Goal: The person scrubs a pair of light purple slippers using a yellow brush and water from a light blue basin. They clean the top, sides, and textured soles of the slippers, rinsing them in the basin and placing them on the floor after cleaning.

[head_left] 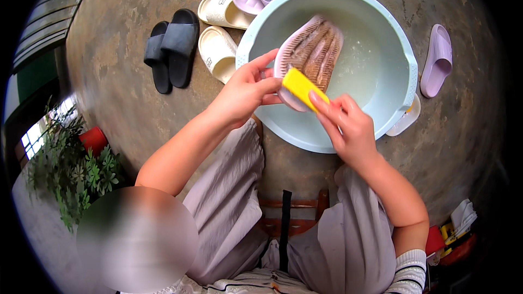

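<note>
Slipper [311,49] is gripped by L hand [245,87], yellow brush [303,88] by R hand [348,125], fingers closed on both; sole's pt. hidden; basin [378,49] is flanked by black slippers [181,49], cream slippers [219,49].

The pale lilac rubber slipper [300,40] has a brown-stained sole patterned with ridged bands; the oblong handheld block [305,88] is solid yellow. Pale blue colours the round plastic basin [412,68]. The flat open-toed slides [182,49] are black, the chunky moulded slippers [217,49] cream. Narrow black stripes cross the white knitted sleeve [409,272].
</note>
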Action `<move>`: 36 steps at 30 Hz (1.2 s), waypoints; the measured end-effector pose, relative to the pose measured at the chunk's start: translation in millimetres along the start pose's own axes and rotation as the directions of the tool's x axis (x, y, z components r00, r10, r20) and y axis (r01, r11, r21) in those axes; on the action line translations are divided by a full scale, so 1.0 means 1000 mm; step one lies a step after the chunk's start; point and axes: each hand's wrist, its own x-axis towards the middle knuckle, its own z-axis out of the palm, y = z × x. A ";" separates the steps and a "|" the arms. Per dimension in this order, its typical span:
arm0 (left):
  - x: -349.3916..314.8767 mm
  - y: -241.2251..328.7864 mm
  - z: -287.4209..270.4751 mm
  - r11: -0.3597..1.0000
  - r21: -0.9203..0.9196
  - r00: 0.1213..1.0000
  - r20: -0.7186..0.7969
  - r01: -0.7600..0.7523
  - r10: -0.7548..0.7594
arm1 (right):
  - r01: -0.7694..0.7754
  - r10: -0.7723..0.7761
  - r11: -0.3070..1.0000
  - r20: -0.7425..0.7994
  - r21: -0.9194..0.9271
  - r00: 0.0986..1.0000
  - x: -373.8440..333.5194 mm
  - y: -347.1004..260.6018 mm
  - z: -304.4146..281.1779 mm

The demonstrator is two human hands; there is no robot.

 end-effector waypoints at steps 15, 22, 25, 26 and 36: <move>0.009 -0.017 0.002 0.990 0.115 0.996 -0.026 -0.085 0.089 | -0.119 0.114 0.992 -0.093 -0.049 0.989 0.016 0.016 0.017; 0.020 -0.022 -0.004 0.996 0.071 0.995 -0.082 -0.056 0.061 | -0.173 0.151 0.970 -0.134 -0.168 0.979 0.011 0.054 0.027; 0.025 -0.021 -0.011 0.993 0.099 0.993 -0.089 -0.064 0.073 | -0.112 0.112 0.994 -0.024 0.019 0.993 -0.001 0.009 0.023; 0.023 -0.022 -0.007 0.991 0.113 0.993 -0.089 -0.070 0.080 | -0.141 0.141 0.990 -0.072 -0.004 0.987 0.002 0.028 0.028; 0.021 -0.030 0.013 0.049 0.991 0.815 0.075 -0.125 0.574 | -0.382 0.293 0.807 -0.256 -0.450 0.921 0.039 0.125 0.019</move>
